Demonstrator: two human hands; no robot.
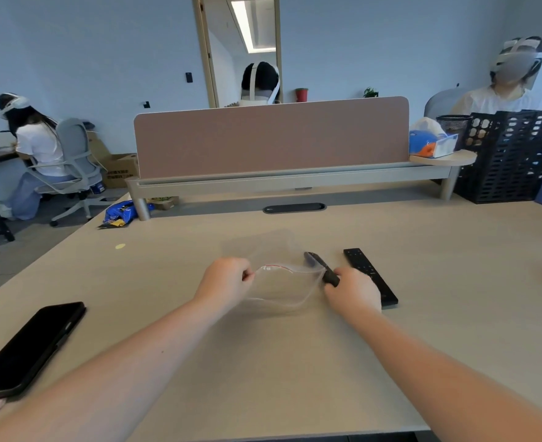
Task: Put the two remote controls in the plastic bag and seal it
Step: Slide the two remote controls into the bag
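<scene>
Head view showed our left hand (228, 280) pinching the clear plastic bag's (282, 288) rim while our right hand (352, 290) gripped the slim remote (319, 266) at its mouth; the wider remote (370, 275) lay on the desk (454, 282) just beside. We judged the limp opening could collapse and snag the remote. The right fingertips and the bag's far edge were hard to make out.

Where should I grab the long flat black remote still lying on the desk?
Grip the long flat black remote across its narrow width at the exposed far half, coming from above. The right hand covers part of its near half, and its flat pose leaves only the long edges to pinch.
</scene>
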